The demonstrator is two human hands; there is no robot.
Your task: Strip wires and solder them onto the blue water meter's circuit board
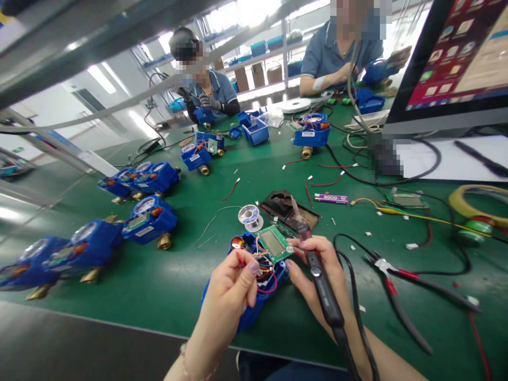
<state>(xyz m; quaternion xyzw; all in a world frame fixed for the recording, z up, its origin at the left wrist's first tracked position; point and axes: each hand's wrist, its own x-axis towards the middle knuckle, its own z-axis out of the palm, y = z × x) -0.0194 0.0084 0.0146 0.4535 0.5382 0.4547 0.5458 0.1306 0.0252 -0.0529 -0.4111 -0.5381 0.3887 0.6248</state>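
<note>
My left hand (232, 288) is closed, pinching a red wire at the open blue water meter (257, 301) near the front table edge. A green circuit board with a display (275, 244) sits tilted on top of the meter, among red, yellow and blue wires. My right hand (317, 267) grips a black soldering iron (323, 288), whose tip points up and away past the board. Its fingertips also touch the board's right edge. A spool of solder wire (250, 217) and a dark iron-cleaning tray (288, 209) lie just behind.
Several blue water meters (148, 219) line the left of the green mat (190, 275). Red-handled pliers (397, 288), a purple battery (331, 198), loose wires and a tape roll (476, 203) lie right. A monitor (456, 58) stands far right. Two people work across the table, beside blue bins (256, 129).
</note>
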